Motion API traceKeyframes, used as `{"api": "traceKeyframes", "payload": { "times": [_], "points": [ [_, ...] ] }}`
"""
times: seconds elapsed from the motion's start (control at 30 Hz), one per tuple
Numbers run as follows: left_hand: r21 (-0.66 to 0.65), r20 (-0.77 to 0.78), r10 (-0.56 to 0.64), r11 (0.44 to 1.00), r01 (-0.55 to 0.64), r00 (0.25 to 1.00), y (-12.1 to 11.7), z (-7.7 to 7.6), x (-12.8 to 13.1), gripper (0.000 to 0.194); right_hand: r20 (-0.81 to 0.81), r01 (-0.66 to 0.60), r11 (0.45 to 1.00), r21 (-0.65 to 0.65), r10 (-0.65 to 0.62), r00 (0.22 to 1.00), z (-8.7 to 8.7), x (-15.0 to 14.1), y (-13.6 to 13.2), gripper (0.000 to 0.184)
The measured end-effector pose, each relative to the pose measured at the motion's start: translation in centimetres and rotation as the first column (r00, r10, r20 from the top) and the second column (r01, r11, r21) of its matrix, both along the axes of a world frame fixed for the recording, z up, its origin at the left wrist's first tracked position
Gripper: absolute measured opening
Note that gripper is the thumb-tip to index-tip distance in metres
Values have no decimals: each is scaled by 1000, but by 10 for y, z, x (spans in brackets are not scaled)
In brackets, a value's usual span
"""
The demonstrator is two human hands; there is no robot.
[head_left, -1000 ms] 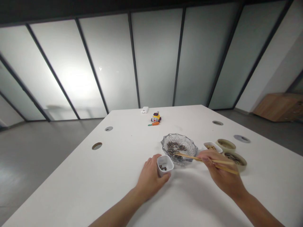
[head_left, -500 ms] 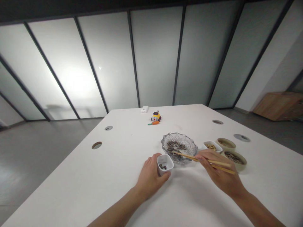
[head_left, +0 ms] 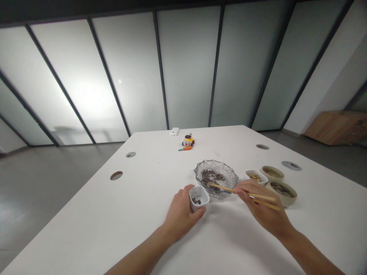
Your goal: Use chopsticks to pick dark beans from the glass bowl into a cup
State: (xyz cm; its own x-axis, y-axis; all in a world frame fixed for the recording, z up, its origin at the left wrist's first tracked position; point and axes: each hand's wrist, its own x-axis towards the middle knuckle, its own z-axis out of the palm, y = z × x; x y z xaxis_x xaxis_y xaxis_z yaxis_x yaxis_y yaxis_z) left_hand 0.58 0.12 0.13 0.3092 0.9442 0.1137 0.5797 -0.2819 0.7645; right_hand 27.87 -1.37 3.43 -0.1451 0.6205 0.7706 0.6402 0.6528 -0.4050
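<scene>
My left hand (head_left: 183,208) is wrapped round a small white square cup (head_left: 203,194), which has a few dark beans or seeds (head_left: 196,201) on its bottom. In my right hand (head_left: 259,206) is a pair of wooden chopsticks (head_left: 226,188). Their tips reach down into a scalloped clear glass bowl (head_left: 231,171), among several dark, shiny beans or seeds (head_left: 212,175). Whether the tips pinch one of them I cannot tell. The cup is close to the near left rim of the bowl.
Right of the bowl are a white dish (head_left: 264,178) of yellowish pieces and two beige bowls (head_left: 281,174) (head_left: 291,199), the nearer holding dark striped pieces. Farther back lie a toy car (head_left: 188,140), a toy carrot (head_left: 186,148) and a white device (head_left: 174,131). Round holes (head_left: 116,175) pierce the white table (head_left: 137,198).
The whole view has shifted very slightly. Both hands keep their grips, and the chopstick tips stay among the dark pieces in the glass bowl.
</scene>
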Motion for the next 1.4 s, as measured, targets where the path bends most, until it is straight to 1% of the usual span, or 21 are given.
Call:
{"api": "traceKeyframes", "payload": {
  "times": [0.2,0.4,0.53,0.67,0.8,0.93,1.03,1.1,1.23,1.4],
  "points": [
    [-1,-3,6,1000,-6,1000,0,-1,0,58,-13,-16,1000,-19,16,1000,2,-1,-1,29],
    [-12,-11,12,1000,-13,1000,0,-2,0,59,-46,61,998,3,-61,997,-2,1,0,29],
    [-12,-6,20,1000,-21,1000,0,-3,0,60,-54,19,999,-51,-22,998,-2,0,-1,30],
    [7,-15,2,1000,-2,1000,1,-2,0,59,-57,-11,996,-89,6,998,0,-3,-2,31],
    [14,-11,1,1000,-1,1000,1,-2,0,58,-51,10,997,-80,-15,999,0,-4,-2,35],
    [14,-6,4,1000,-4,1000,1,-4,0,58,-47,22,998,-59,-25,999,-3,-2,-1,33],
    [14,-10,3,1000,-3,1000,1,-5,0,57,-77,33,998,-45,-36,996,-5,-1,0,30],
    [14,-12,5,1000,-5,1000,1,-5,-1,57,-100,12,999,-53,-18,995,-6,-1,0,29],
    [20,-10,-1,1000,2,1000,1,-3,0,55,-125,-62,991,-116,47,991,-8,-3,0,27],
    [19,-10,-5,1000,5,1000,0,-2,0,55,-122,-90,983,-158,71,990,-7,-6,-1,26]
  ]
}}
